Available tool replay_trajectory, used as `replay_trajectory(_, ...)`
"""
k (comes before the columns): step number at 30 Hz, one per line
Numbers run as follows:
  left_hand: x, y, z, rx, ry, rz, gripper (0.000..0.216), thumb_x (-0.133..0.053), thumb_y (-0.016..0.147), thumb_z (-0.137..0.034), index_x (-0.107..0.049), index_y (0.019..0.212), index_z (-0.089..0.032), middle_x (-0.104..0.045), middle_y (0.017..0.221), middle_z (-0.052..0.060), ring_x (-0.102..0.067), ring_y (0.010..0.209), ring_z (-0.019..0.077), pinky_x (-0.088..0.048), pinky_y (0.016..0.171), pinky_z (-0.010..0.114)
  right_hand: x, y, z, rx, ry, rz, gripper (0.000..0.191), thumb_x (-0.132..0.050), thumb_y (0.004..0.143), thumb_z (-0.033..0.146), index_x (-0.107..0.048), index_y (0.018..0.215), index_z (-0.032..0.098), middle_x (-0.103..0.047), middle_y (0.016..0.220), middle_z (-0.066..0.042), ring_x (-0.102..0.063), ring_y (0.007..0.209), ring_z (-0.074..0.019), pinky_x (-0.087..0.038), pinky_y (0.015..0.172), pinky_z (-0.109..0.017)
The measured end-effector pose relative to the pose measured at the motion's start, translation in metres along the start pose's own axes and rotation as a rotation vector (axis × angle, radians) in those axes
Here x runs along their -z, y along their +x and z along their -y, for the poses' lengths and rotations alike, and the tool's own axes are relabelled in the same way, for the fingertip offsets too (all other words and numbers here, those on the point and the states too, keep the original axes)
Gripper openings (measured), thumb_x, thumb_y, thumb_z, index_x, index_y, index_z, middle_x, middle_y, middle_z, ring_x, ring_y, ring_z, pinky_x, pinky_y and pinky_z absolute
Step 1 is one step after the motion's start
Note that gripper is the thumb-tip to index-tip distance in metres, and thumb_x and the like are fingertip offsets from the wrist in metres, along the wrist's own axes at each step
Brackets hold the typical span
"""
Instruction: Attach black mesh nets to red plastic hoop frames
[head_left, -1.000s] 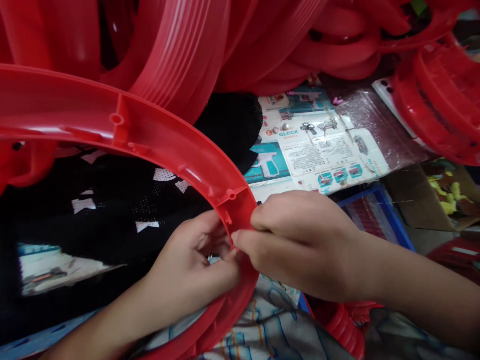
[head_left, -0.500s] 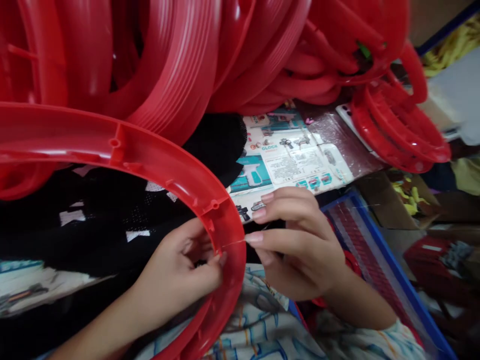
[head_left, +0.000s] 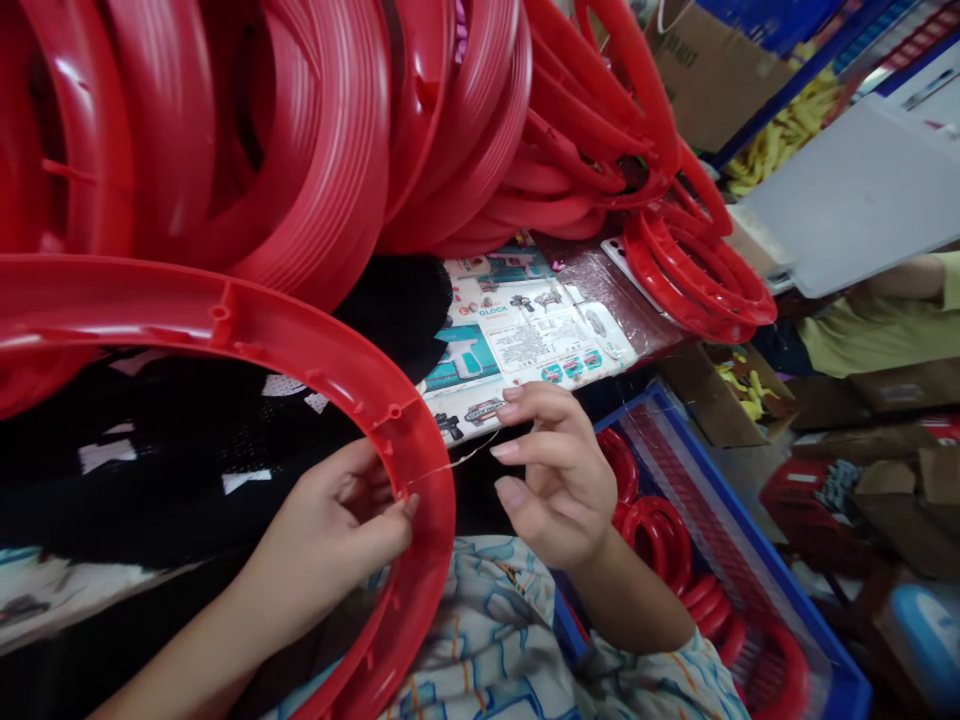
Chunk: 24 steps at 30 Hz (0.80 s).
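A large red plastic ring, hollow side facing me with small ribs and posts, lies tilted in front of my body. My left hand is closed on its inner edge, thumb and fingers pinching the rim. A thin pale strand runs from the rim near my left thumb across the ring's channel and sticks out past its outer edge. Close to the strand's free end is my right hand. Its fingers are apart, and I see nothing clasped between them.
Many red rings are heaped along the back. Printed cardboard covers the worktop. At right, a blue crate holds smaller red rings, beside a box of yellow parts. Another person's yellow garment shows at far right.
The view has shifted, bringing more of the crate and right side into sight. My right fingers have spread from near the strand, which now shows longer. My left hand keeps its hold.
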<state>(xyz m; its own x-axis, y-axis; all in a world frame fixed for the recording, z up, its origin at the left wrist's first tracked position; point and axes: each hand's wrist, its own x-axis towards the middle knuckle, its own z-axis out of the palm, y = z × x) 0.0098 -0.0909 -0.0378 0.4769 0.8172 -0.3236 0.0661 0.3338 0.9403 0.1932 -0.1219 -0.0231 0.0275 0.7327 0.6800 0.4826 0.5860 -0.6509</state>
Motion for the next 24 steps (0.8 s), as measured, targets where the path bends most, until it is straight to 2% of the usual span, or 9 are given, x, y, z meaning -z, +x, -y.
replay_trajectory(4, 0.005, 0.003, 0.002, -0.014, 0.026, 0.059, 0.016, -0.066, 0.068, -0.016, -0.063, 0.084, -0.016, -0.071, 0.076, 0.003, -0.067, 0.069, 0.0166, -0.054, 0.063, 0.023, 0.000, -0.004, 0.002, -0.007, 0.034, 0.000, 0.029, -0.058, 0.066, 0.007, -0.060, 0.088, 0.024, -0.056, 0.105, -0.005, -0.055, 0.103, -0.0204, -0.046, 0.093, -0.043)
replay_trajectory(9, 0.002, 0.000, 0.000, -0.009, 0.047, 0.002, 0.017, -0.068, 0.065, -0.020, -0.064, 0.081, -0.016, -0.070, 0.074, 0.004, -0.066, 0.067, 0.0180, -0.054, 0.060, 0.025, 0.000, -0.008, 0.004, -0.017, 0.068, -0.037, 0.024, -0.052, 0.067, 0.001, -0.054, 0.076, 0.023, -0.050, 0.114, -0.003, -0.050, 0.109, -0.0183, -0.044, 0.096, -0.041)
replay_trajectory(14, -0.005, -0.005, -0.002, 0.003, -0.043, -0.028, 0.016, -0.067, 0.065, -0.019, -0.061, 0.080, -0.017, -0.068, 0.072, 0.001, -0.063, 0.064, 0.0143, -0.052, 0.060, 0.022, -0.002, -0.009, 0.005, -0.027, 0.094, -0.073, 0.021, -0.049, 0.069, 0.002, -0.051, 0.072, 0.023, -0.049, 0.111, -0.002, -0.050, 0.110, -0.0186, -0.042, 0.097, -0.043)
replay_trajectory(16, -0.006, -0.004, -0.002, 0.005, -0.084, -0.016, 0.015, -0.067, 0.065, -0.018, -0.061, 0.079, -0.017, -0.067, 0.070, -0.001, -0.062, 0.064, 0.0129, -0.051, 0.059, 0.020, -0.003, -0.010, 0.007, -0.024, 0.040, -0.087, 0.020, -0.050, 0.069, 0.003, -0.051, 0.072, 0.023, -0.049, 0.108, -0.003, -0.051, 0.107, -0.0191, -0.044, 0.093, -0.043)
replay_trajectory(19, -0.005, -0.003, -0.003, 0.003, -0.098, -0.001, 0.013, -0.066, 0.066, -0.017, -0.061, 0.078, -0.017, -0.065, 0.068, -0.001, -0.061, 0.063, 0.0122, -0.050, 0.058, 0.019, -0.007, -0.011, 0.013, 0.035, -0.160, -0.100, 0.020, -0.053, 0.067, 0.004, -0.055, 0.075, 0.022, -0.049, 0.089, -0.003, -0.053, 0.086, -0.0166, -0.048, 0.075, -0.035)
replay_trajectory(21, -0.003, -0.002, -0.004, 0.007, -0.104, 0.019, 0.014, -0.066, 0.064, -0.015, -0.062, 0.077, -0.016, -0.066, 0.068, -0.001, -0.062, 0.063, 0.0127, -0.050, 0.058, 0.019, -0.011, -0.011, 0.019, -0.005, -0.201, -0.010, 0.019, -0.057, 0.068, 0.006, -0.058, 0.081, 0.020, -0.051, 0.077, -0.001, -0.052, 0.073, -0.0142, -0.047, 0.066, -0.031)
replay_trajectory(24, -0.001, -0.001, -0.003, 0.020, -0.121, 0.067, 0.023, -0.066, 0.062, -0.009, -0.064, 0.083, -0.016, -0.069, 0.076, 0.000, -0.064, 0.067, 0.0128, -0.051, 0.062, 0.019, -0.015, -0.007, 0.024, -0.234, -0.121, 0.236, 0.010, -0.058, 0.077, 0.011, -0.064, 0.084, 0.015, -0.058, 0.070, -0.001, -0.054, 0.066, -0.0121, -0.047, 0.063, -0.028)
